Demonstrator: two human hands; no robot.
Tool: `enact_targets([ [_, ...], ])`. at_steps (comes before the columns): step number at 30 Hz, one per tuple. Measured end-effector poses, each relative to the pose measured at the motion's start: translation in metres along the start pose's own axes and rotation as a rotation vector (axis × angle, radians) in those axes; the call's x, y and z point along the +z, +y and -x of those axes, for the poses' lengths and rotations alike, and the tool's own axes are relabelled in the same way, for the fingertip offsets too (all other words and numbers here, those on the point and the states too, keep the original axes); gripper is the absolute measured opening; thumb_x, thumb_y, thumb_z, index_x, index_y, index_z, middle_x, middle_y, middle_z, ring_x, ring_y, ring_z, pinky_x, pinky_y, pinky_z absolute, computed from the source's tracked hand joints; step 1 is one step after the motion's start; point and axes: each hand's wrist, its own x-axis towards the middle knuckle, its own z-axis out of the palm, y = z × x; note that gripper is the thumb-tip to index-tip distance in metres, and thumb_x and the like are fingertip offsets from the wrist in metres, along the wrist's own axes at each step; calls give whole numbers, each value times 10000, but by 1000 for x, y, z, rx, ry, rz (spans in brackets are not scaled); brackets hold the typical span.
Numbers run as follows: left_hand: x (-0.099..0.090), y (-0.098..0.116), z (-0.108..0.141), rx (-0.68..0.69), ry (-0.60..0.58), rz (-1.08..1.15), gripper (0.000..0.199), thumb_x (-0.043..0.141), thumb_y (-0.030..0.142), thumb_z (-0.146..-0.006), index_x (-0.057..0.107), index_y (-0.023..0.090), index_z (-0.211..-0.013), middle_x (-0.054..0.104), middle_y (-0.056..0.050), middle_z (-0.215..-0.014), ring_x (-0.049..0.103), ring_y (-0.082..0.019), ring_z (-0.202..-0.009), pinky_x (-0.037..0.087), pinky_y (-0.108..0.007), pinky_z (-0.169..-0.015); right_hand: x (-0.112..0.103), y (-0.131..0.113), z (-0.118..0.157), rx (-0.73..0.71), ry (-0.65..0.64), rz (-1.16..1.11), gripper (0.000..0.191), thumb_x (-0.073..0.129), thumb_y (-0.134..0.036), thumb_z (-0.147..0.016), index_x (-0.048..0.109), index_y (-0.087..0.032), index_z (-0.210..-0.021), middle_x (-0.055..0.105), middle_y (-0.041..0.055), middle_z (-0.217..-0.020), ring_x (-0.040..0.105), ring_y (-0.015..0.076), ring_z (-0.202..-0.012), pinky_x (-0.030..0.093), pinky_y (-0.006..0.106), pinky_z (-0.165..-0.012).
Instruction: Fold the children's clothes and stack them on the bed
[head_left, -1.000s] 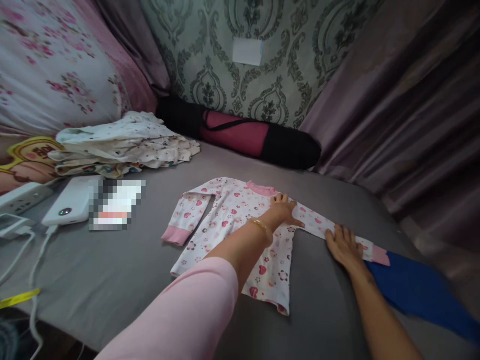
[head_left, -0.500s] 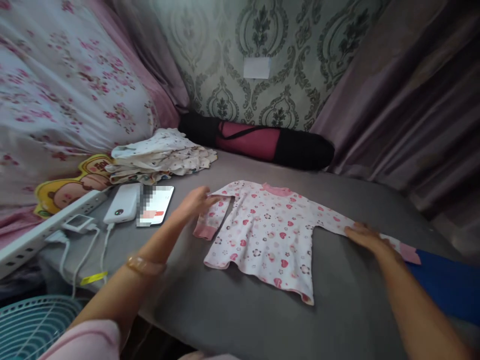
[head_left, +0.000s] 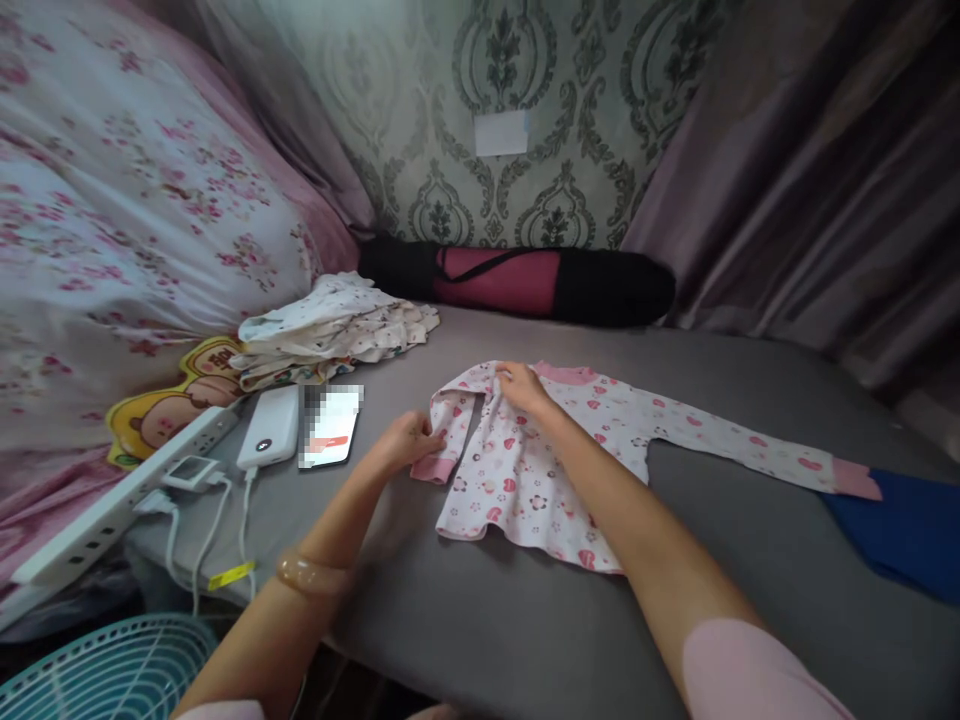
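Observation:
A small white long-sleeved shirt point(head_left: 532, 480) with pink hearts, flowers and a pink collar lies spread on the grey bed surface point(head_left: 720, 560). My left hand point(head_left: 405, 440) is closed at the edge of its left-side sleeve, just above the pink cuff. That sleeve is bent down beside the body of the shirt. At the shoulder near the collar, my right hand point(head_left: 521, 385) pinches the fabric, and my right forearm crosses over the shirt's front. The other sleeve stretches out to the right, its cuff resting on a blue cloth point(head_left: 900, 530).
Left of the shirt are a phone point(head_left: 334, 425), a white power bank point(head_left: 270, 430) with a cable, and a power strip point(head_left: 135, 490). Behind lie a pile of folded clothes point(head_left: 337, 325) and a long black-and-maroon bag point(head_left: 517, 282). A teal fan point(head_left: 112, 670) stands at lower left.
My right hand has left the right sleeve and moved left to the shirt's left-side shoulder. My left hand has moved down that sleeve towards the cuff. The right sleeve now lies straighter.

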Motion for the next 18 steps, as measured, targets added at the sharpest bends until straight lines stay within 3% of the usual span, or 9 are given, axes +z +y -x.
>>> enact_targets([
  [4,-20,-2,-13,118,111,-52,120,519,258,-737,575,168,-793,578,8,-682,525,-153,-658,351,-232,-550,24,-5,-10,2,32,-13,408,386,-109,-909,578,-114,-1269,614,117,-1275,542,174,-1201,373,267,-1028],
  [9,-65,-4,-38,246,290,-211,501,463,116,-771,486,177,-1267,669,-86,-994,612,-232,-879,436,-290,-737,41,8,-4,-92,76,11,465,338,-169,-936,468,-56,-1367,455,147,-1440,379,170,-1345,250,277,-1117],
  [13,-90,-10,-58,238,556,-423,478,389,77,-821,542,199,-1257,628,-129,-1185,566,-292,-1092,390,-366,-915,45,12,1,-122,100,68,505,289,-256,-960,398,-84,-1422,372,134,-1499,302,182,-1390,207,330,-1142],
  [16,-93,-22,-71,238,719,-507,439,366,108,-864,549,169,-1258,572,-161,-1276,482,-321,-1201,320,-426,-1003,45,7,4,-88,65,118,556,238,-321,-983,316,-44,-1459,293,156,-1534,232,212,-1420,167,345,-1149],
  [18,-91,-31,-79,188,764,-556,394,388,134,-868,583,151,-1210,515,-197,-1334,428,-363,-1237,307,-477,-997,45,3,7,-91,38,164,602,240,-369,-988,270,-11,-1471,252,185,-1543,193,249,-1431,126,369,-1154],
])
